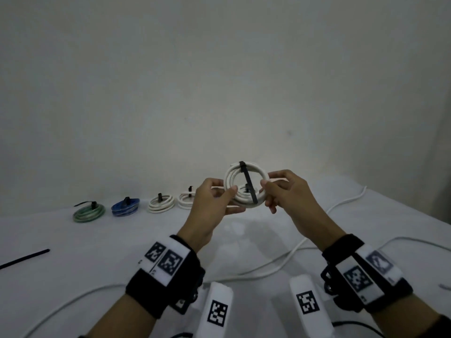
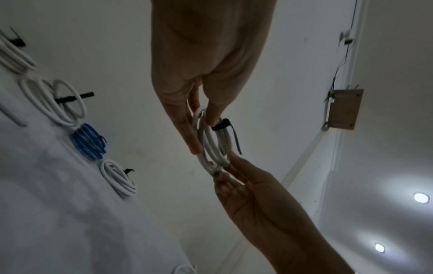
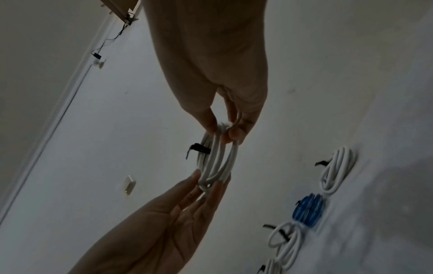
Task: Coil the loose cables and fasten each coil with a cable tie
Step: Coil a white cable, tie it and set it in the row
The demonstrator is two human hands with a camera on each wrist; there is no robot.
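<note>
A white cable coil (image 1: pixel 258 168) is held upright in the air above the table between both hands. A black cable tie (image 1: pixel 242 165) wraps its top, and the tie's long tail hangs down across the ring. My left hand (image 1: pixel 225 195) pinches the coil's left side between thumb and fingers. My right hand (image 1: pixel 267 189) pinches the right side. In the left wrist view the coil (image 2: pixel 208 140) runs edge-on with the cable tie (image 2: pixel 222 126) near my left fingers (image 2: pixel 187 133). The right wrist view shows the coil (image 3: pixel 218 159) and cable tie (image 3: pixel 199 148) the same way.
A row of tied coils lies at the back of the white-covered table (image 1: pixel 122 240): green (image 1: pixel 89 212), blue (image 1: pixel 125 207), and two white (image 1: pixel 161 203), (image 1: pixel 186 200). A loose black tie (image 1: pixel 24 258) lies far left. A loose white cable (image 1: pixel 268 267) trails across the front and right.
</note>
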